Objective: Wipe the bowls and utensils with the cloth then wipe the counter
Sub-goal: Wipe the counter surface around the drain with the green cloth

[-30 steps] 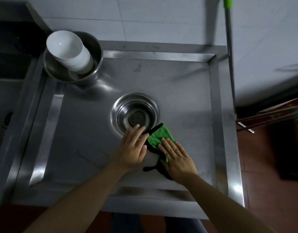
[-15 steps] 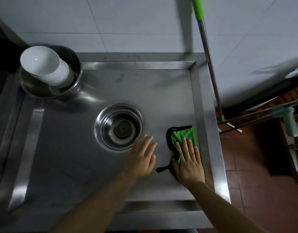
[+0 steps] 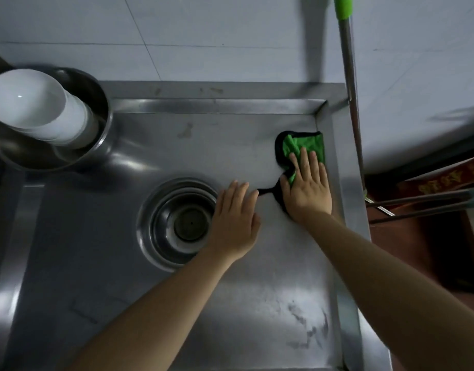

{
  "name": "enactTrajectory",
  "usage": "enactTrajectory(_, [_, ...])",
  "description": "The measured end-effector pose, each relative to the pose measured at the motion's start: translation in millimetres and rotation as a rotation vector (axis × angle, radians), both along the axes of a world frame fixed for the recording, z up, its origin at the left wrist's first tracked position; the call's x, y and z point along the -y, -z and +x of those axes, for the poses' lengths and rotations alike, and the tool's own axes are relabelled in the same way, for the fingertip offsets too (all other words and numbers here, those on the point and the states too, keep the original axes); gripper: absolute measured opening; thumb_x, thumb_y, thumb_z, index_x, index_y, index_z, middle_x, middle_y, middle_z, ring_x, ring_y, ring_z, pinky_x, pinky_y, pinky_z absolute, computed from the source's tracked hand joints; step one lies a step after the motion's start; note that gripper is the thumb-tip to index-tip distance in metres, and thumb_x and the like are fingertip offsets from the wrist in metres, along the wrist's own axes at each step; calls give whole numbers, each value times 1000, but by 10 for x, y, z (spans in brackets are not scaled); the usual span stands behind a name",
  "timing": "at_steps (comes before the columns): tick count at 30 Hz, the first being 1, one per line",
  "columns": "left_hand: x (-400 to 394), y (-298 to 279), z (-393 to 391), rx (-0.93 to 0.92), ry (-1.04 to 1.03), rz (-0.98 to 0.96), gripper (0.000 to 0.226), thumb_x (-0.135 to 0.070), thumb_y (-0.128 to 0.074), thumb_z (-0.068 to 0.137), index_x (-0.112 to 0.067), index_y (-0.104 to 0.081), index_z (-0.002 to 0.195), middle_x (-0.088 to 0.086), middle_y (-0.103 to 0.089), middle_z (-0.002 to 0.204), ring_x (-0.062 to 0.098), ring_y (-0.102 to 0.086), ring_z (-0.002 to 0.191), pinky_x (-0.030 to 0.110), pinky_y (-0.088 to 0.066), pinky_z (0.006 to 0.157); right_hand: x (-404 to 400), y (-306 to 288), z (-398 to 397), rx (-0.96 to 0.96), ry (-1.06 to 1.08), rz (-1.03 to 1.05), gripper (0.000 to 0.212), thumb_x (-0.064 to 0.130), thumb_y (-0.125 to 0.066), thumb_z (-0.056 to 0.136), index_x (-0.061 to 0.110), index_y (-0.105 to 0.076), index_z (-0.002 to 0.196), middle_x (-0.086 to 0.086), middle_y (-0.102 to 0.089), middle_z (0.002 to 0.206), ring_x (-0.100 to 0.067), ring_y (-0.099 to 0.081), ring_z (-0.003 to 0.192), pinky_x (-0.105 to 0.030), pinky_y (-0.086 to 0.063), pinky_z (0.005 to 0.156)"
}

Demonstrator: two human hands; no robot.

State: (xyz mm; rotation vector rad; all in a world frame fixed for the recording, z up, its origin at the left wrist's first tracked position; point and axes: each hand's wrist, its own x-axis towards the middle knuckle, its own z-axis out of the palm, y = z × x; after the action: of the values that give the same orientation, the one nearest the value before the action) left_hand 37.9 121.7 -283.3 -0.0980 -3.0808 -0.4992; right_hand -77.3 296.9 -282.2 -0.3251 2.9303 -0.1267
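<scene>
Cloth (image 3: 309, 145) lies under my flat right hand (image 3: 308, 187) by the surface (image 3: 230, 303) rim; left hand (image 3: 234, 223) rests flat, holding nothing.

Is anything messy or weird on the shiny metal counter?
Yes. Dark smudgy marks streak the near right part of the steel counter. The stack of white bowls leans tilted inside the round metal basin.

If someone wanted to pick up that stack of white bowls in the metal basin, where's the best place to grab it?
Probably by the sides of the stack of white bowls, just under the top rim, coming from above and from the right. The stack leans toward the left inside the metal basin, whose wall crowds its lower bowls, so only the upper bowls are free. Both hands would steady it better, one on each side.
</scene>
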Motion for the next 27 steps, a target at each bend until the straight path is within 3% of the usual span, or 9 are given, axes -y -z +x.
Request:
enactTrajectory(7, [654,-82,-287,-5,-7,-88,52,-33,-36,101,-7,-47,145,18,-40,154,38,-26,148,58,-20,121,318,-17,-806,-23,86,-29,66,52,-18,103,25,-6,162,1,3,170,-17,7,155,-36,4,126])
enactTrajectory(13, [1357,-99,-117,-25,-25,-141,53,-36,-31,102,-8,-45,144,18,-40,154,37,-27,148,56,-19,122,836,30,-800,-21,222,-46,68,49,-21,103,18,-8,162,-4,4,169,-23,9,155,-42,4,126])
enactTrajectory(27, [2615,-66,526,-150,-187,-150,46,-27,-42,99,-2,-56,135,20,-50,145,38,-40,141,56,-27,118,3051,115,-184,-39,-101,-83,66,49,-19,102,22,-9,162,-3,2,170,-24,8,155,-42,4,126])
